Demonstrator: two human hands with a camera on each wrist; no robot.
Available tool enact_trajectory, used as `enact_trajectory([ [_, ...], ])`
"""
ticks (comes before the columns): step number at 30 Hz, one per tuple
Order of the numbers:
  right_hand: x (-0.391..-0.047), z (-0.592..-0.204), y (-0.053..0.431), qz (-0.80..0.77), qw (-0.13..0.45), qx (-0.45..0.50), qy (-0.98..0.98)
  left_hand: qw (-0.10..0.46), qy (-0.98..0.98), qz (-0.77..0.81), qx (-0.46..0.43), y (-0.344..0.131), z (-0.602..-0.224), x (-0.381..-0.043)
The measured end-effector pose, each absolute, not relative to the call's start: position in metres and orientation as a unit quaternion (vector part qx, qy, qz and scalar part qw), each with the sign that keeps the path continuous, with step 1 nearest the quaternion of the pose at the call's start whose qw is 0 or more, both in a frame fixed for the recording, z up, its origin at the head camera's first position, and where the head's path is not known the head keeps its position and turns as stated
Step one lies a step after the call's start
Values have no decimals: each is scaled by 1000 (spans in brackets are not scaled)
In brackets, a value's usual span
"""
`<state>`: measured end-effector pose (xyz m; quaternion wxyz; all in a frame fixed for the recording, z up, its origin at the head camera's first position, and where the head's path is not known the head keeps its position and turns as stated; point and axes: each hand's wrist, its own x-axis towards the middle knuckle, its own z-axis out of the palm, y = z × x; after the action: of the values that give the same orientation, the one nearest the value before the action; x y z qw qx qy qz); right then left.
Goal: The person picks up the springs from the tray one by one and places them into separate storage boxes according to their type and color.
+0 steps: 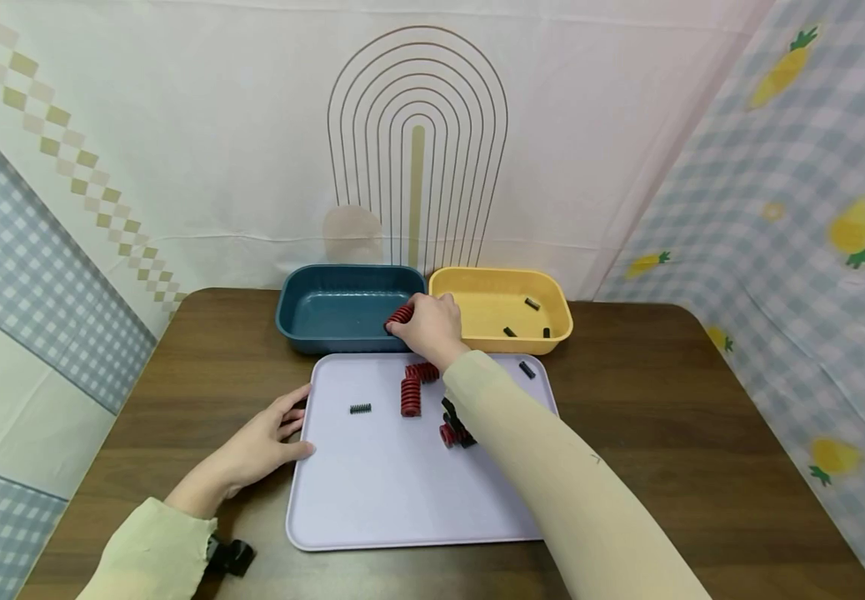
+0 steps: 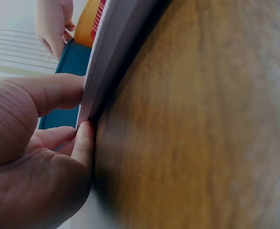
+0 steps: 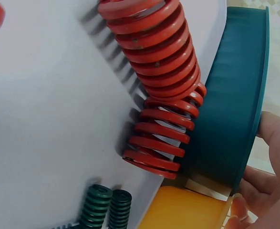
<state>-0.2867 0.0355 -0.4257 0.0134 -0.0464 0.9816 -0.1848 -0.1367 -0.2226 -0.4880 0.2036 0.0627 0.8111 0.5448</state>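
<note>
My right hand (image 1: 432, 327) pinches a red coil spring (image 1: 400, 315) over the front right corner of the blue bin (image 1: 311, 342). Its fingers show at that bin's wall in the right wrist view, where the held spring is hidden. My left hand (image 1: 258, 446) rests at the left edge of the lavender tray (image 1: 372, 500), thumb and fingertips touching the rim. On the tray, one red spring (image 1: 411, 397) stands in front of another red spring (image 1: 425, 372). A third red spring (image 1: 447, 435) is partly hidden by the right wrist's black gear.
A small dark spring (image 1: 360, 408) lies on the tray's left half and another dark spring (image 1: 527, 369) near its back right corner. The yellow bin (image 1: 477, 343), beside the blue one, holds several small dark springs. A patterned cloth (image 1: 252, 150) hangs behind the wooden table (image 1: 627, 400).
</note>
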Motion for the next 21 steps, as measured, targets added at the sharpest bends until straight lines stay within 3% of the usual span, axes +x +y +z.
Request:
enact_trajectory([
  [21,-279,-425,51,-302,15,-92,949,210,812,542,56,-222,-487,-136],
])
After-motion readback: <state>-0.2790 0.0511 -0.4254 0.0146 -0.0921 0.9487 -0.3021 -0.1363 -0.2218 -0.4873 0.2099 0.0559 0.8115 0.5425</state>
